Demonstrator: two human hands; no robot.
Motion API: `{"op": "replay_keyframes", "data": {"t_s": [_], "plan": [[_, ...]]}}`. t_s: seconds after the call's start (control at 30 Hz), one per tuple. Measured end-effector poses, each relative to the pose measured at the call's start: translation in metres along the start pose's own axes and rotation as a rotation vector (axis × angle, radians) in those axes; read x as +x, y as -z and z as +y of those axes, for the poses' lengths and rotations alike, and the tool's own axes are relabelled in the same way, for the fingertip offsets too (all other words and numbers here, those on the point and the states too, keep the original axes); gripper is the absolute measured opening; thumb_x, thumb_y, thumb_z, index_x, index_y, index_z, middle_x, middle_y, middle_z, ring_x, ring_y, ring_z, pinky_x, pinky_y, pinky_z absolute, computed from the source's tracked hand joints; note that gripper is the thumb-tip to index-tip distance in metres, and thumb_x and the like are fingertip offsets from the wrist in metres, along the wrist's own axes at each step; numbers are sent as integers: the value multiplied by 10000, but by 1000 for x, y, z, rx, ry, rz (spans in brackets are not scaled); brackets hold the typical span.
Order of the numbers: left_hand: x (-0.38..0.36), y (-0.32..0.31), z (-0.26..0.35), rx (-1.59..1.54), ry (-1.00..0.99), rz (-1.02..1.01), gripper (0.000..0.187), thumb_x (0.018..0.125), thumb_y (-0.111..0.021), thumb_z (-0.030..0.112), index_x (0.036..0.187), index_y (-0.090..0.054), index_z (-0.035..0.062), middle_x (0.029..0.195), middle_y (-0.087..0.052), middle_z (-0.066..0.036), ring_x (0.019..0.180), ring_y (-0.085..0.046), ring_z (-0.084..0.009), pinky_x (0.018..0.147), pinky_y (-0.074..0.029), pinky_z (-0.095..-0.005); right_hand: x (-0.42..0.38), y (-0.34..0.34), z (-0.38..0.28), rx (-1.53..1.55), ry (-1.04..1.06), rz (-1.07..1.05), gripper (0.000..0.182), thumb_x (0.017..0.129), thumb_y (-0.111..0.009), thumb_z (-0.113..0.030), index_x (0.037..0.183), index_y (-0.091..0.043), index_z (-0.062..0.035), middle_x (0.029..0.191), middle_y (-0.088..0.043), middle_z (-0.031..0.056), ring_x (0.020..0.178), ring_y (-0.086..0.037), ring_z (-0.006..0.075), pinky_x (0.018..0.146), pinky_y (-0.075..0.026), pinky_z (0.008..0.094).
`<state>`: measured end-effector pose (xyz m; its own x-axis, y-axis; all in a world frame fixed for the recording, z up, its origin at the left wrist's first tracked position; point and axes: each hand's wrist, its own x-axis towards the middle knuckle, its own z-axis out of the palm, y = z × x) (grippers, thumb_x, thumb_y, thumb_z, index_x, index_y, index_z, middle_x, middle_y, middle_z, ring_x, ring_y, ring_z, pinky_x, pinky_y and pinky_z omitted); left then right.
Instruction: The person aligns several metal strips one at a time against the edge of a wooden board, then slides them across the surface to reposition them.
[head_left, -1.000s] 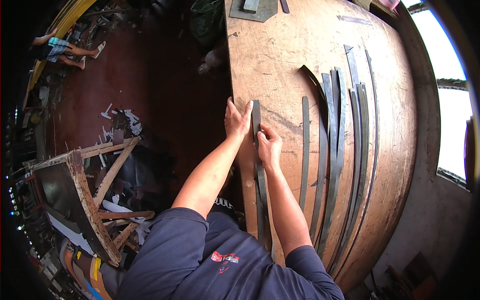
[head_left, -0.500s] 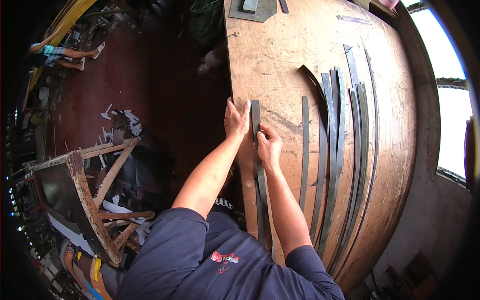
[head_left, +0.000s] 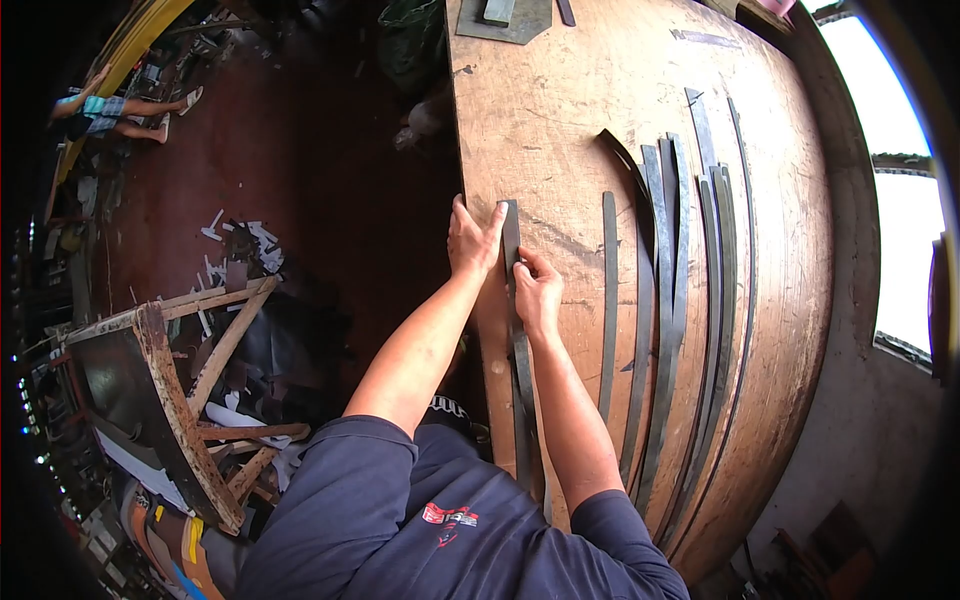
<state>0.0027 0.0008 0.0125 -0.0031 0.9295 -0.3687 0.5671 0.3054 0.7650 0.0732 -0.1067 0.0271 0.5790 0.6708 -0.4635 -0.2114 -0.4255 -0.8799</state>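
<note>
Desk (head_left: 560, 100): wooden, broad, scuffed and marked with dark scratches.
Edge strip (head_left: 511, 232): dark, flat, running lengthwise near the left edge in view.
Short strip (head_left: 609, 290): dark, lying alone between edge strip and middle bunch.
Middle bunch (head_left: 664, 250): long dark strips, partly overlapping, one bent leftward at the top.
Right bunch (head_left: 727, 250): more long strips, close together.
Thin strip (head_left: 747, 190): slender, gently curved, right of the right bunch.
Flat plate (head_left: 530, 28): grey, angular, at the top, bearing a small block (head_left: 498, 11).
Narrow piece (head_left: 566, 12): dark, just beside the flat plate.
</note>
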Motion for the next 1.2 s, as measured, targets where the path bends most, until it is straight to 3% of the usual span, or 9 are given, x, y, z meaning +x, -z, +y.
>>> {"op": "replay_keyframes", "data": {"t_s": [0.5,0.77,1.2], "plan": [[0,-1,-1,7,-7,-9,1008,738,-723,597,1432,-297,2,1374,-473,-256,1237,-502,-401,1017,-425,-462,0,-1,-2,11,4,16,285,891,-598,-55,1159,-657,25,736,-647,47,567,-591,98,521,-489,249],[0,-2,-1,7,-5,-14,1015,736,-724,601,1432,-295,-1,1372,-477,-253,1235,-504,-399,1014,-428,-460,0,-2,-4,80,47,33,83,877,-591,-20,955,-580,5,760,-625,57,594,-577,104,517,-502,267],[0,-2,0,25,-7,0,1016,734,-718,613,1428,-303,-3,1363,-484,-253,1231,-506,-398,1009,-430,-461,0,-4,-12,16,-7,63,69,864,-590,-39,905,-595,16,739,-618,66,581,-583,118,514,-502,276]]}}
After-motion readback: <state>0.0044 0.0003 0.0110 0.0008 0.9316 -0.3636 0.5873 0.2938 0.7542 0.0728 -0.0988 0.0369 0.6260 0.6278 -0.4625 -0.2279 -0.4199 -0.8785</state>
